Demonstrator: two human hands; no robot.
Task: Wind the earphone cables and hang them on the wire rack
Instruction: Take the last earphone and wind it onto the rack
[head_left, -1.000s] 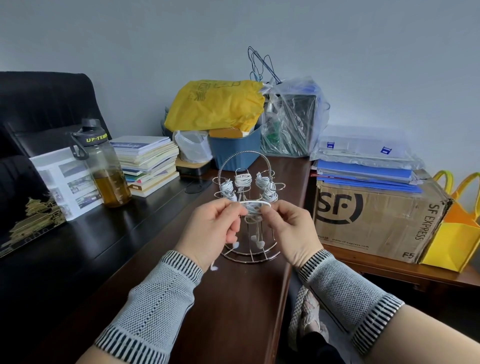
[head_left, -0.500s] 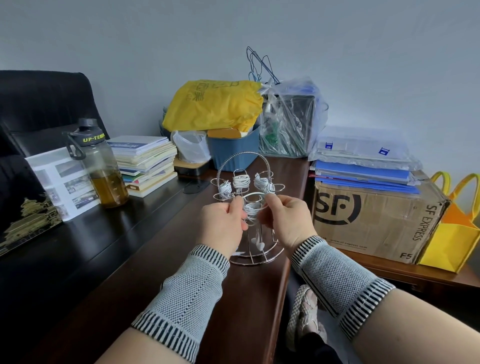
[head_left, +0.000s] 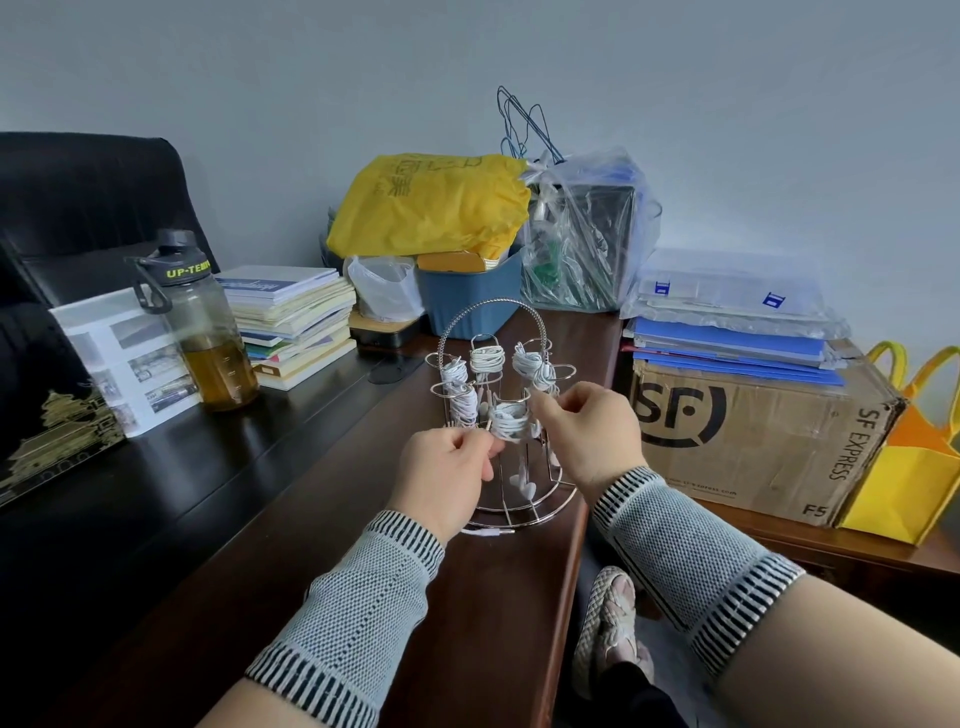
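Note:
A silver wire rack (head_left: 492, 306) with an arched handle stands on the brown desk near its right edge. Several wound white earphone bundles hang on its arms, such as the bundle at the back (head_left: 487, 359). A newly wound white earphone bundle (head_left: 510, 420) sits on the front arm of the rack. My left hand (head_left: 448, 477) pinches its left side from below. My right hand (head_left: 587, 431) pinches its right side beside the arm. Earbuds (head_left: 523, 486) dangle inside the rack near its base.
A bottle of amber liquid (head_left: 205, 332) and a book stack (head_left: 293, 322) stand at the left. A blue tub (head_left: 470, 296) under a yellow bag (head_left: 431, 205) and a plastic-wrapped box sit behind the rack. A cardboard carton (head_left: 753, 436) stands right of the desk edge.
Both hands moved forward with the wound bundle from in front of the rack onto its front arm. The camera view shifted slightly closer.

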